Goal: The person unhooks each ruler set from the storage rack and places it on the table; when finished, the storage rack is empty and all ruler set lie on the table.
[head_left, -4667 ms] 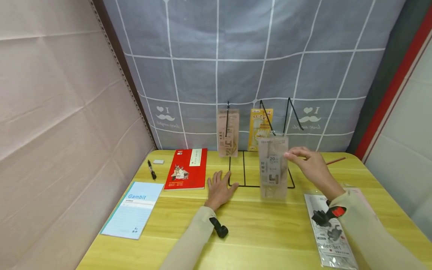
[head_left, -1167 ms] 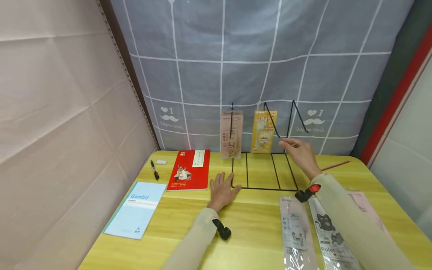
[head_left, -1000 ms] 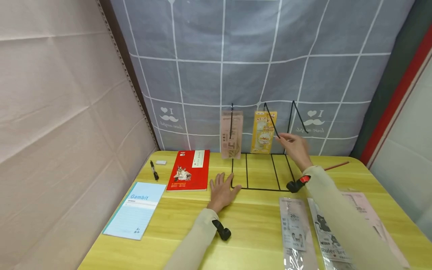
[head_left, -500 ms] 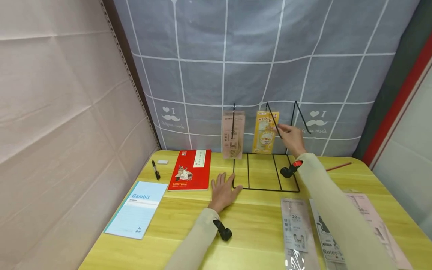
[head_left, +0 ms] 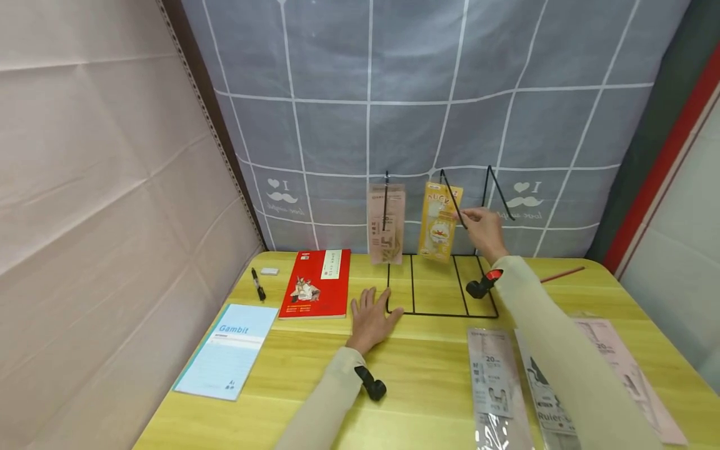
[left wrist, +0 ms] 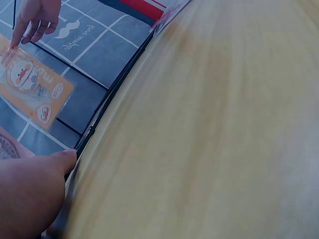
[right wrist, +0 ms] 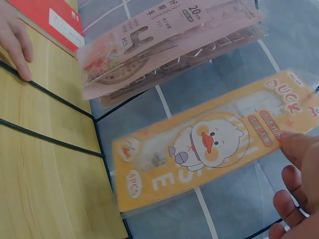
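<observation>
In the head view a yellow duck-printed pack [head_left: 440, 228] hangs on the middle prong of a black wire rack [head_left: 450, 315]. My right hand [head_left: 485, 232] pinches its right edge in the upper half, and the pack leans slightly. In the right wrist view the duck pack [right wrist: 184, 149] shows "4PCS"; one fingertip lies on its front and other fingers curl below. What lies behind the pack is hidden. My left hand [head_left: 372, 320] lies spread on the table, thumb against the rack's front bar in the left wrist view. A pink ruler pack [head_left: 385, 219] hangs on the left prong.
On the right lie a pink-grey ruler pack [head_left: 492, 375], a white ruler-set pack [head_left: 542, 400] partly under my sleeve, another pink pack [head_left: 619, 362] and a red pencil [head_left: 562, 275]. Leftward are a red book [head_left: 316, 284], a blue notebook [head_left: 226, 350], a pen [head_left: 258, 284] and an eraser [head_left: 269, 271].
Earlier my right hand held up a ruler pack, which now lies on the table. The hand has since moved left to the duck pack, whose lower end has swung slightly. My left hand stays put.
</observation>
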